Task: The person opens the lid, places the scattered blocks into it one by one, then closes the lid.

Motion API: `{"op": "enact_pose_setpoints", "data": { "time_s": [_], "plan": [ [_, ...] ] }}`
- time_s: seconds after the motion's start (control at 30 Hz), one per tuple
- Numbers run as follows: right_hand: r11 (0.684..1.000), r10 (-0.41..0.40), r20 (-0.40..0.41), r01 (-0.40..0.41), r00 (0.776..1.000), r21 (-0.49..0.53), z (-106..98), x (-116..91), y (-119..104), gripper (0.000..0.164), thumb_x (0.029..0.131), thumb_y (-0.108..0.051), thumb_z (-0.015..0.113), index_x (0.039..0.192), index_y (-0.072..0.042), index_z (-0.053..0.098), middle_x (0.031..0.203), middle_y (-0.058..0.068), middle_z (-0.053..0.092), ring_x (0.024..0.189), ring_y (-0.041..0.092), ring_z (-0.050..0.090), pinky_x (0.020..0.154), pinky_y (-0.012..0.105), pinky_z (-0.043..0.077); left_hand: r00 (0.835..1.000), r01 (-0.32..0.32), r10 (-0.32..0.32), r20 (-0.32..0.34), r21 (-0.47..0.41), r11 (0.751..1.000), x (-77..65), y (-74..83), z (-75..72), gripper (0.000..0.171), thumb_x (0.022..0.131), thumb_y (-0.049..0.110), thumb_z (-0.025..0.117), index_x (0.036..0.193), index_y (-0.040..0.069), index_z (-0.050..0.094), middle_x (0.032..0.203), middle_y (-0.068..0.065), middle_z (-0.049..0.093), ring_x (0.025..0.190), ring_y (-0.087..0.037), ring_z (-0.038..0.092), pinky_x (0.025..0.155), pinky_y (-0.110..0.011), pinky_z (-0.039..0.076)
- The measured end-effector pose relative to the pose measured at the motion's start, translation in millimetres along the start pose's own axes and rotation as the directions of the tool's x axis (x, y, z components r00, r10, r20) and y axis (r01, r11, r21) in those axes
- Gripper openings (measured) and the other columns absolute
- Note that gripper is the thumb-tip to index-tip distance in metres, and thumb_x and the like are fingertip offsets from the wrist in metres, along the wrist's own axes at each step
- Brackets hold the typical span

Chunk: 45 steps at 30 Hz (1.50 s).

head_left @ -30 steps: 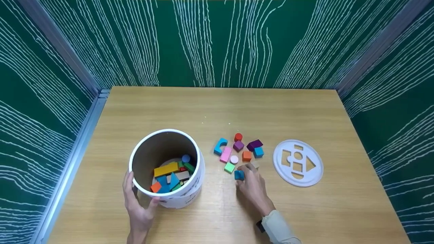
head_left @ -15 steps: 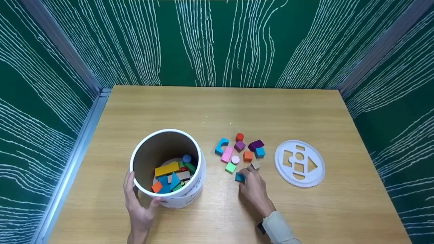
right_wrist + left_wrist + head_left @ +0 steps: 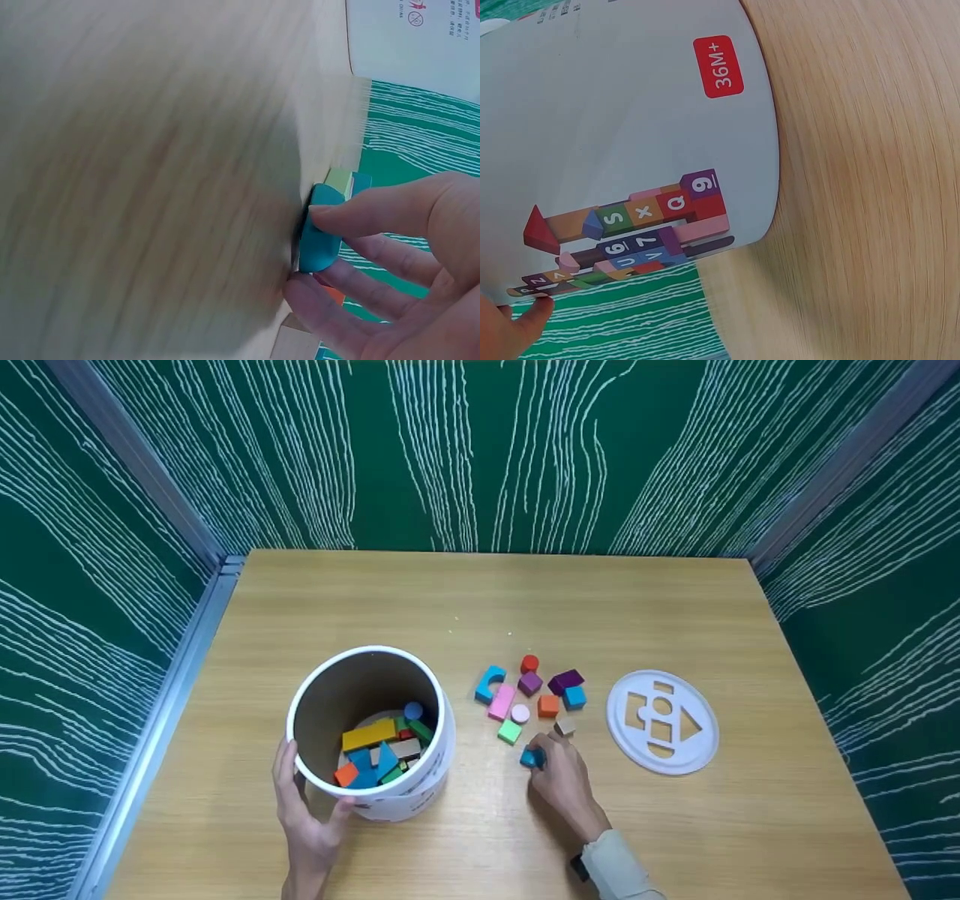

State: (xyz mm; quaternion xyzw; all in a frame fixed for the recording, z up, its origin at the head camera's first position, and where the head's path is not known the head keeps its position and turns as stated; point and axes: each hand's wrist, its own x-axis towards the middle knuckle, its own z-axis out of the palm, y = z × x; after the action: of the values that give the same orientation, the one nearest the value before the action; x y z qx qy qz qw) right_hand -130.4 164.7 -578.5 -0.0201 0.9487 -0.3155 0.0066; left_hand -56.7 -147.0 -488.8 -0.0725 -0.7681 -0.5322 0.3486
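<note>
On the wooden counter [image 3: 600, 607] stood a white cylindrical bucket [image 3: 397, 808]. In it lay a yellow rectangular block [image 3: 369, 734] among other blocks, and the left hand [image 3: 309, 829] touched its near-left side. Right of the bucket, closest first, lay a blue arched block [image 3: 484, 689], a pink rectangular block [image 3: 501, 702], a light green cube [image 3: 509, 732] and a pale pink round block [image 3: 520, 713]. Farther right of it were a red cylinder [image 3: 529, 664], a purple cube [image 3: 530, 683], an orange cube [image 3: 548, 706], a beige block [image 3: 565, 727] and a blue cube [image 3: 575, 697]. The right hand [image 3: 562, 780] held a teal rounded block [image 3: 529, 758] between the bucket and the white round lid [image 3: 686, 751], rightmost of all. Behind the bucket, past the counter, rose a green panel [image 3: 486, 450].
</note>
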Motion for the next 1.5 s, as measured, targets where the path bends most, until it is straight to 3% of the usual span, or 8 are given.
{"op": "enact_pose_setpoints", "data": {
  "time_s": [0.17, 0.4, 0.67, 0.83, 1.03, 1.5],
  "plan": [
    [0.999, 0.018, 0.014, -0.019, 1.000, 0.046, -5, -1, -4, 0.029, 0.062, 0.010, 0.062, 0.084, -0.008, 0.064, 0.081, 0.002, 0.056, 0.075, 0.015, 0.054, 0.074, 0.037, 0.050, 1.000, 0.019, -0.019, 0.005, 0.009, 1.000, 0.5, 2.2, -0.3, 0.078, 0.072, 0.020, 0.068, 0.131, -0.009, 0.026, 0.136, -0.025, 0.025, 0.117, -0.043, 0.027, 0.099, -0.024, 0.030],
    [0.995, 0.031, 0.027, -0.034, 0.999, 0.095, -14, -3, -12, 0.031, 0.063, 0.009, 0.063, 0.088, -0.010, 0.064, 0.086, -0.001, 0.055, 0.076, 0.016, 0.052, 0.076, 0.035, 0.049, 0.999, 0.033, -0.033, 0.005, 0.018, 0.999, 0.0, 2.9, 0.2, 0.078, 0.073, 0.023, 0.068, 0.131, -0.008, 0.026, 0.137, -0.023, 0.024, 0.120, -0.036, 0.028, 0.100, -0.023, 0.029],
    [0.992, -0.002, 0.012, 0.001, 1.000, 0.129, -27, -4, -27, 0.029, 0.065, 0.008, 0.064, 0.088, -0.010, 0.064, 0.088, -0.003, 0.054, 0.078, 0.015, 0.051, 0.070, 0.030, 0.051, 1.000, 0.014, -0.014, -0.009, 0.015, 1.000, 2.3, 2.5, 1.7, 0.079, 0.074, 0.029, 0.067, 0.130, -0.010, 0.027, 0.136, -0.025, 0.025, 0.118, -0.041, 0.028, 0.100, -0.027, 0.030],
    [0.991, -0.022, 0.022, 0.018, 1.000, 0.132, -34, -7, -35, 0.027, 0.067, 0.004, 0.064, 0.091, -0.009, 0.065, 0.090, -0.004, 0.055, 0.080, 0.013, 0.051, 0.074, 0.032, 0.050, 1.000, 0.029, -0.029, -0.002, 0.036, 0.999, 2.7, 3.9, 1.5, 0.079, 0.074, 0.027, 0.067, 0.131, -0.009, 0.026, 0.136, -0.025, 0.025, 0.123, -0.028, 0.028, 0.100, -0.023, 0.029],
    [0.989, -0.083, -0.001, 0.082, 0.997, 0.124, -38, -10, -37, 0.023, 0.068, -0.001, 0.068, 0.090, -0.009, 0.066, 0.088, -0.004, 0.057, 0.079, 0.013, 0.051, 0.072, 0.029, 0.050, 0.996, 0.092, -0.092, -0.003, 0.093, 0.991, -0.6, 8.2, 1.4, 0.078, 0.072, 0.022, 0.068, 0.132, -0.004, 0.026, 0.138, -0.021, 0.025, 0.124, -0.018, 0.027, 0.099, -0.017, 0.027],
    [0.988, -0.078, -0.012, 0.079, 0.997, 0.136, -43, -6, -40, 0.026, 0.066, -0.003, 0.070, 0.091, -0.008, 0.064, 0.088, -0.001, 0.058, 0.078, 0.014, 0.053, 0.071, 0.033, 0.050, 0.991, 0.137, -0.136, -0.017, 0.128, 0.982, 0.5, 11.1, 3.0, 0.078, 0.071, 0.019, 0.068, 0.133, -0.002, 0.026, 0.139, -0.018, 0.024, 0.124, -0.014, 0.026, 0.099, -0.016, 0.025]
  ]
}}
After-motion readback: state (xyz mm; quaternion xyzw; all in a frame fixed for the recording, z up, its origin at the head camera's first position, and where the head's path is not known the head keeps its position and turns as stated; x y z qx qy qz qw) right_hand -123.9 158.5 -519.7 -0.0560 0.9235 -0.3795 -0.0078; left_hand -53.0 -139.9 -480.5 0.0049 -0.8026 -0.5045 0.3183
